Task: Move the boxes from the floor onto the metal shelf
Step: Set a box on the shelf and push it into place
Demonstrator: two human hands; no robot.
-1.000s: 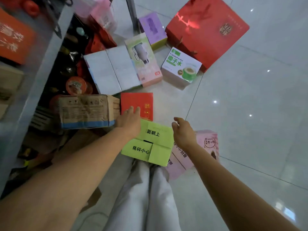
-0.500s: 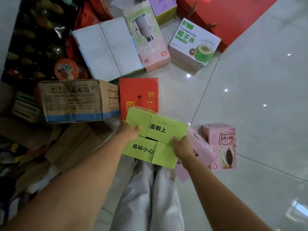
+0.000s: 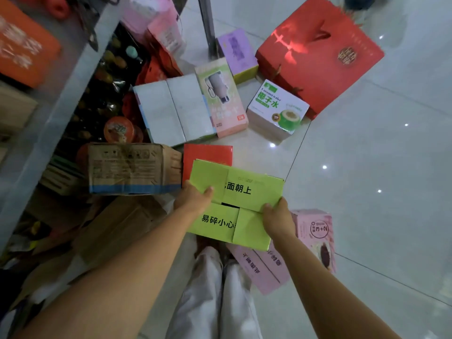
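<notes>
Lime-green cardboard box with black lettering [image 3: 247,192] is gripped at both sides, the left hand [image 3: 193,199] and right hand [image 3: 277,217] each curled round an edge, thumbs on top. It is held just above the tiled floor [image 3: 367,216]. The lift is judged under way; a swing left onto the grey metal shelf [image 3: 61,99] is called for next. A second ago the right hand was not yet closed on it.
</notes>
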